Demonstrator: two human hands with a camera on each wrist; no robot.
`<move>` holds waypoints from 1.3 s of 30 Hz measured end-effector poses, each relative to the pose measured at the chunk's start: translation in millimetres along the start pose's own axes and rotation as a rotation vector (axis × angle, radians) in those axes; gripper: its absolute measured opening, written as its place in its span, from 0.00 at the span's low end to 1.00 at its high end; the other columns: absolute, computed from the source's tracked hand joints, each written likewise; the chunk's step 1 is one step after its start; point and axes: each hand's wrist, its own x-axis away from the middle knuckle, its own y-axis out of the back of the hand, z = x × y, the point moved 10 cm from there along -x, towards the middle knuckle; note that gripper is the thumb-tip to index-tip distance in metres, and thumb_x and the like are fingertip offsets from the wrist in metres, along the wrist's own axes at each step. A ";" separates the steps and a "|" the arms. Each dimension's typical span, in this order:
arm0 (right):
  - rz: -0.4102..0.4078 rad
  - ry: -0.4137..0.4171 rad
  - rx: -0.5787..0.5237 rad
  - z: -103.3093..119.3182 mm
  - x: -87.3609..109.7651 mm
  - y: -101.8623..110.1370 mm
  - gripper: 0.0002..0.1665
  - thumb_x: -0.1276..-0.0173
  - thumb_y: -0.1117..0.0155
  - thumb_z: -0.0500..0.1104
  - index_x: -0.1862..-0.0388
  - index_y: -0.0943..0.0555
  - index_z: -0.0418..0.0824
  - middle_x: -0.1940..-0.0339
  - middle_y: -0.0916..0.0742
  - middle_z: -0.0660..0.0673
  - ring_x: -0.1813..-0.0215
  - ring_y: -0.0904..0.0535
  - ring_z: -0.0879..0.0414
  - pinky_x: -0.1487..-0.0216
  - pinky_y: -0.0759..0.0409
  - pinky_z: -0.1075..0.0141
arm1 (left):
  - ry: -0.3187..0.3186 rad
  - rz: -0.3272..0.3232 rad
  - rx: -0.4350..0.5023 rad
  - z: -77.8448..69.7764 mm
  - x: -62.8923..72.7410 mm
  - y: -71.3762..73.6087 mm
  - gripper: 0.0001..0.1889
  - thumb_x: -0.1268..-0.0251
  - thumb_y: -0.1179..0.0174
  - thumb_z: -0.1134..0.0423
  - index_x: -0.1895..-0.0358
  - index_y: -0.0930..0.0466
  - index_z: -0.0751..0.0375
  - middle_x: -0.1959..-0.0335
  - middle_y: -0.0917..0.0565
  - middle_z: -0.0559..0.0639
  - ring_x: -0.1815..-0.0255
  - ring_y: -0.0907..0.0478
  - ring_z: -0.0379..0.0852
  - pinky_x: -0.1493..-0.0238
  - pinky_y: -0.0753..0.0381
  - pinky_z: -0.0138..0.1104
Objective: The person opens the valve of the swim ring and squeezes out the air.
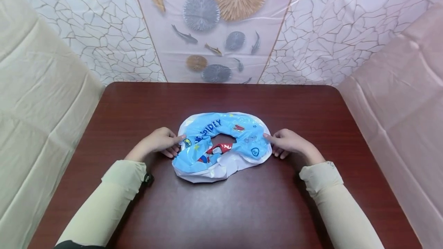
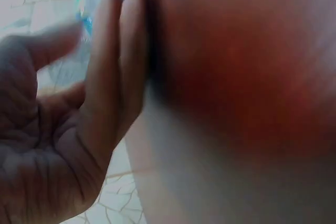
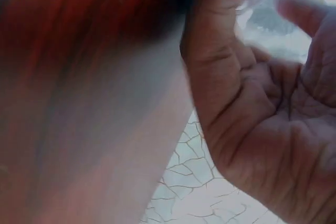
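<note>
A limp, partly flat inflatable swim ring (image 1: 254,128), light blue with a white underside, lies on the table in the head view. It bears "SPIDEY" lettering and a red and blue figure, and its near side is creased and folded. My left hand (image 1: 162,141) is at its left edge, thumb tip over the rim and loose fingers beside it. At the opposite edge, my right hand (image 1: 288,143) touches the rim with its thumb, the other fingers low by the tabletop. In both wrist views, the thumb of the left hand (image 2: 68,119) and right hand (image 3: 252,93) stands apart from the fingers.
The dark red-brown table (image 1: 221,218) has rounded far corners. Behind it hangs a patterned cloth (image 1: 114,22) with cracked lines and round motifs. Pale padded panels (image 1: 38,87) flank both sides. A dark band (image 1: 149,180) shows at the left cuff.
</note>
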 end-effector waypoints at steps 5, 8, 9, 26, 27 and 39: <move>0.007 0.053 -0.020 -0.1 7.6 -6.0 0.23 0.22 0.42 0.48 0.74 0.23 0.33 0.80 0.17 0.39 0.79 0.20 0.52 0.73 0.16 0.55 | -0.049 -0.057 0.018 -1.5 3.6 -1.6 0.17 0.22 0.48 0.60 0.63 0.16 0.70 0.74 0.16 0.57 0.76 0.17 0.44 0.72 0.14 0.39; -0.066 0.079 0.056 -1.0 8.6 -1.8 0.22 0.24 0.40 0.46 0.77 0.26 0.35 0.81 0.19 0.41 0.80 0.21 0.52 0.74 0.17 0.56 | -0.086 -0.110 -0.038 0.8 3.2 8.0 0.16 0.22 0.50 0.63 0.64 0.17 0.71 0.75 0.17 0.56 0.78 0.17 0.44 0.73 0.14 0.38; -0.093 0.076 0.089 -2.5 9.1 0.7 0.22 0.24 0.39 0.46 0.78 0.26 0.36 0.81 0.20 0.42 0.81 0.22 0.52 0.75 0.18 0.57 | -0.093 -0.123 -0.048 2.6 3.0 11.5 0.16 0.21 0.50 0.64 0.64 0.18 0.71 0.76 0.18 0.56 0.79 0.18 0.44 0.73 0.15 0.37; 0.113 0.039 -0.181 -20.0 23.2 -16.6 0.23 0.24 0.39 0.52 0.63 0.18 0.31 0.75 0.13 0.35 0.75 0.16 0.50 0.74 0.16 0.58 | -0.030 -0.055 -0.096 8.6 35.0 5.3 0.18 0.29 0.37 0.55 0.73 0.23 0.66 0.77 0.17 0.58 0.81 0.18 0.47 0.74 0.15 0.41; 0.106 0.046 -0.196 -20.2 23.7 -17.6 0.22 0.24 0.38 0.51 0.63 0.18 0.30 0.75 0.13 0.35 0.75 0.16 0.51 0.74 0.16 0.59 | -0.037 -0.063 -0.090 8.1 35.8 5.1 0.17 0.29 0.36 0.57 0.74 0.24 0.66 0.77 0.17 0.58 0.81 0.18 0.46 0.74 0.15 0.41; -0.031 0.051 -0.146 -33.2 25.7 8.7 0.19 0.23 0.40 0.46 0.60 0.16 0.28 0.77 0.13 0.36 0.75 0.16 0.49 0.73 0.16 0.58 | -0.045 -0.181 -0.032 33.0 25.9 45.4 0.12 0.29 0.40 0.61 0.66 0.17 0.67 0.78 0.20 0.55 0.78 0.20 0.46 0.73 0.15 0.39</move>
